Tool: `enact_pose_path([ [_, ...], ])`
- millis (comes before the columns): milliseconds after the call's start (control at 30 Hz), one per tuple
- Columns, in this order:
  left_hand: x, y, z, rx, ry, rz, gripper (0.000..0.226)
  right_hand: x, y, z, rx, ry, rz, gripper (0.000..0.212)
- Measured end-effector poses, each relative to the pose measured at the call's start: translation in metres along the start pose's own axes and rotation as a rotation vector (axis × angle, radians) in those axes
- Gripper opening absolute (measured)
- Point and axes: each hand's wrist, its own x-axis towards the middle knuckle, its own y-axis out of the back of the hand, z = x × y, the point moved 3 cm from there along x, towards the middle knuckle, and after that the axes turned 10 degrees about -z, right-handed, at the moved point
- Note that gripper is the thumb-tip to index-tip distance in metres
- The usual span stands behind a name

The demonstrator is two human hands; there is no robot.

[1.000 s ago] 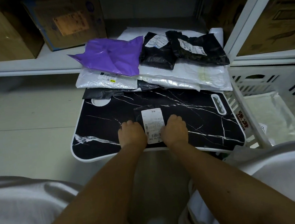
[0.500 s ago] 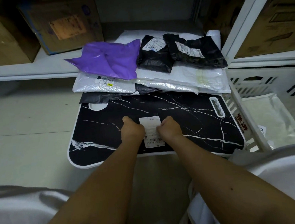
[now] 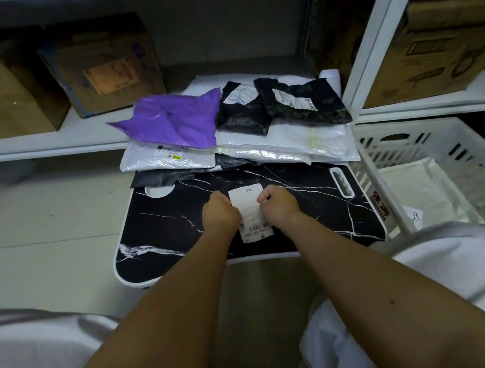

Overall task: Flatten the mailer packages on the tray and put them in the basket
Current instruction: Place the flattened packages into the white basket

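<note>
Both hands sit closer together than a second ago, now crowding the white shipping label [image 3: 249, 212] of a small black mailer [image 3: 253, 238] near the front middle of the black marble-pattern tray [image 3: 165, 220]. Left hand [image 3: 220, 215] rests on the mailer's left side, fingers curled under; right hand [image 3: 278, 205] on its right side, fingers curled, thumb tip at the label edge. Whether either actually grips the mailer cannot be told. Remaining pile at tray's far edge: purple mailer [image 3: 171, 119], two black mailers [image 3: 243, 110] [image 3: 304, 102], on top of white bubble mailers [image 3: 290, 144]. White plastic basket [image 3: 379, 148] just right of tray, holding a white mailer [image 3: 421, 194].
</note>
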Motion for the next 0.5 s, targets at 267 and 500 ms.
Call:
enact_pose_path([
  [267,-0.014,-0.003,0.038,0.034,-0.037,0.005,0.020,-0.008,0.047,-0.009,-0.060,0.003,-0.070,0.012],
  [500,-0.027,-0.010,0.096,0.099,-0.112,0.005,0.019,-0.010,0.116,-0.020,-0.162,0.006,-0.052,0.025],
])
